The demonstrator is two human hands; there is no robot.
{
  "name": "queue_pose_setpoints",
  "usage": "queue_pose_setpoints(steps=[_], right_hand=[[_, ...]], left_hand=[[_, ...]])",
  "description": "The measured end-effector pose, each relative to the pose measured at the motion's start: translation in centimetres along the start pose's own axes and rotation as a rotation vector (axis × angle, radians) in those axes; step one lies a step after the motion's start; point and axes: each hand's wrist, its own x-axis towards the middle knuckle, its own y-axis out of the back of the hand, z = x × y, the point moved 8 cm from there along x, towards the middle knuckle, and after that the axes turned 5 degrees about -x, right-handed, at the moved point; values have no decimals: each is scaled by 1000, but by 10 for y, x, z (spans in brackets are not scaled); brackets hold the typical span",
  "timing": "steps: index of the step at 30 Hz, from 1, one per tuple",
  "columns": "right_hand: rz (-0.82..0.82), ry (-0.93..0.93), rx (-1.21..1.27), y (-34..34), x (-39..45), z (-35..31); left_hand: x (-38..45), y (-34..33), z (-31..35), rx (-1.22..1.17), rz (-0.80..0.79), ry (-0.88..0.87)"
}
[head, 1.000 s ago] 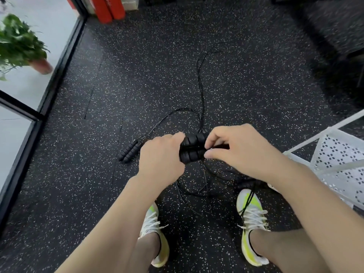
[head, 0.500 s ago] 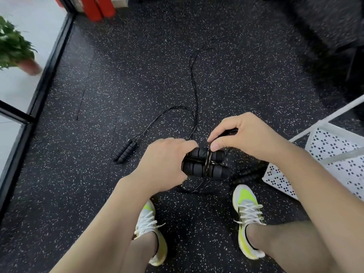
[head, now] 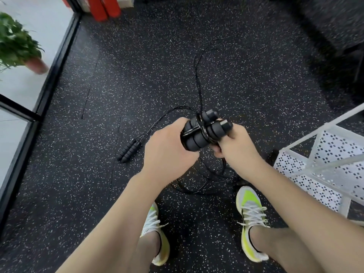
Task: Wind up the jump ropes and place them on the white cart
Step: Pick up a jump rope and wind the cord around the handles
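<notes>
Since the frame half a second before, both hands had lifted the bundled pair of handles (head: 202, 133) and tilted it, so that the handle ends pointed up and to the right instead of lying level, and the right hand had dropped from above the bundle to beneath its right end.

The left hand (head: 167, 148) gripped the lower left end of the two black foam handles, fingers curled round them. The right hand (head: 234, 146) held the other end from below, its fingers curled under the handles; whether it also pinched the cord (head: 198, 79) could not be told. Several turns of thin black cord crossed the middle of the pair. From the bundle one strand ran away across the floor in a long narrow loop, and more slack lay in loose coils (head: 208, 180) on the floor under the hands, just in front of the right shoe (head: 251, 215).

A second jump rope's two handles (head: 129, 150) lay side by side on the speckled rubber floor (head: 137, 75), to the left of the left hand and apart from it, with their cord curving off toward the held bundle.

The white perforated cart (head: 323, 174) stood at the right edge, near the right forearm; neither rope was on it. Two yellow-and-white shoes showed below, the left shoe (head: 155, 231) partly hidden by the left forearm. One potted plant (head: 17, 44) stood beyond the glass at the upper left, and two red cylinders (head: 106, 6) at the top.
</notes>
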Motion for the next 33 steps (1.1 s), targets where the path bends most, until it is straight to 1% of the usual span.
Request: queue_pose_setpoints(steps=[3, 7, 10, 13, 15, 17, 18, 20, 22, 24, 28, 31, 33], right_hand=[[-41, 8, -127, -10, -2, 0], [-90, 86, -415, -22, -13, -13], [-146, 128, -508, -31, -24, -20], [-129, 155, -658, -32, -29, -24], [-92, 157, -696, -27, -31, -31], [-67, 166, -687, -20, -34, -42], [-90, 169, -688, -19, -35, -45], [-193, 160, -714, -21, -36, -46], [-289, 165, -790, -24, -37, -42], [-324, 198, -895, -26, -39, -41], [-286, 312, -1065, -24, -37, -49], [-242, 371, -1079, -16, -32, -60], [-219, 356, -1056, -8, -26, -63]], left_hand=[[1, 4, -6, 28, 45, 86], [3, 11, -17, 72, 78, 194], [5, 16, -25, 143, 94, 244], [6, 16, -28, 200, 91, 252], [6, 15, -30, 224, 72, 256], [6, 12, -32, 248, 52, 249], [6, 11, -32, 260, 43, 244], [6, 8, -32, 298, 24, 219], [7, 5, -31, 346, -3, 187], [8, 0, -32, 379, -48, 172], [7, -10, -31, 448, -120, 126], [5, -20, -27, 477, -150, 35], [2, -29, -21, 480, -201, -36]])
